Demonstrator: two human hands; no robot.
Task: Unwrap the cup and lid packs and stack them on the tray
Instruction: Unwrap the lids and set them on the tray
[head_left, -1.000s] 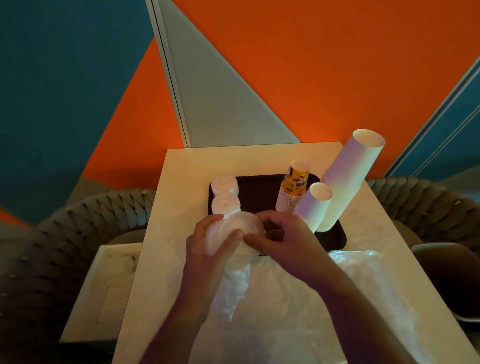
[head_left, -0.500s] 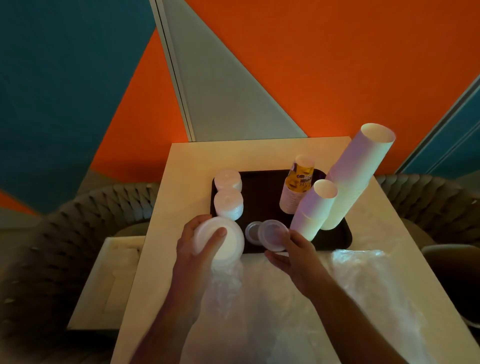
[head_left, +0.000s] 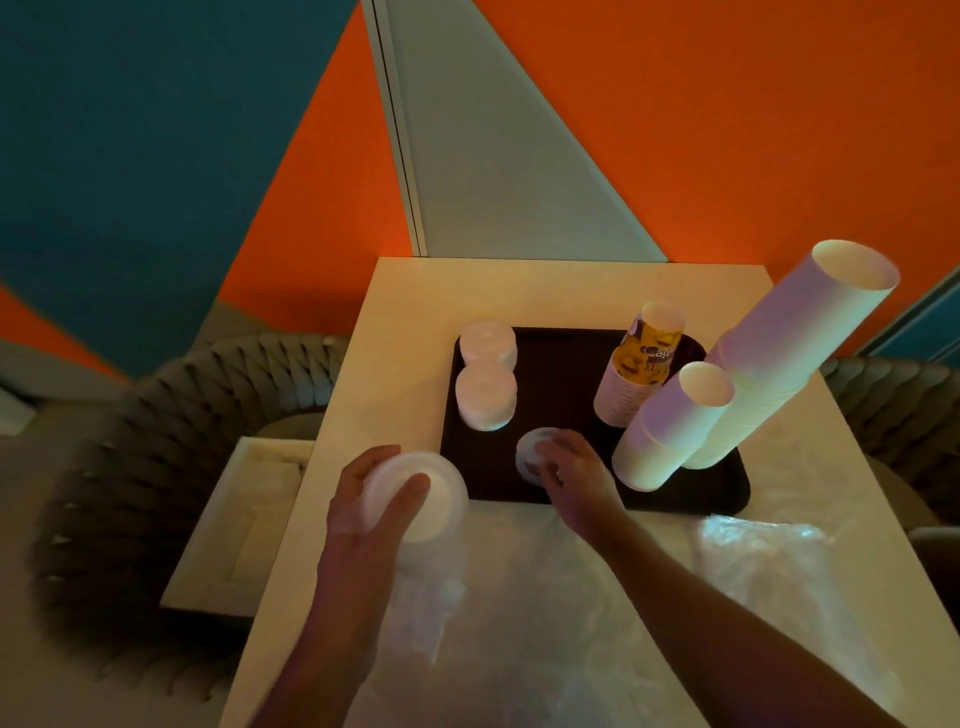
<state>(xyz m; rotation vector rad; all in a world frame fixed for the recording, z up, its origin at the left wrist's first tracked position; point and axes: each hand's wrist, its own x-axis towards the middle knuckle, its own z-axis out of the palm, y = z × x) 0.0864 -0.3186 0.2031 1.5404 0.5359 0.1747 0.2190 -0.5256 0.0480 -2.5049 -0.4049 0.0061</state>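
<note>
Left hand (head_left: 374, 499) curled round a wrapped lid pack (head_left: 415, 499) over the bench (head_left: 415, 296), thumb across its top; right hand (head_left: 571, 475) on clear lids (head_left: 535, 454) at the tray's (head_left: 561, 364) near edge, fingers (head_left: 553, 452) bent over them; two white lid stacks (head_left: 487, 397) at tray left; three cup stacks (head_left: 675, 421) at right, leaning; loose wrap (head_left: 753, 561) on bench.

Dim, warm light here, the orange wall (head_left: 727, 130) glowing brightest above the far tabletop (head_left: 415, 312). Soft glare spots on the plastic wrap (head_left: 753, 545) at near right. Motion blur smears the left hand (head_left: 374, 499) and chair (head_left: 156, 467). Wide-angle stretch bends the edges; the tall cups (head_left: 779, 353) lean outward, tinted purple.
</note>
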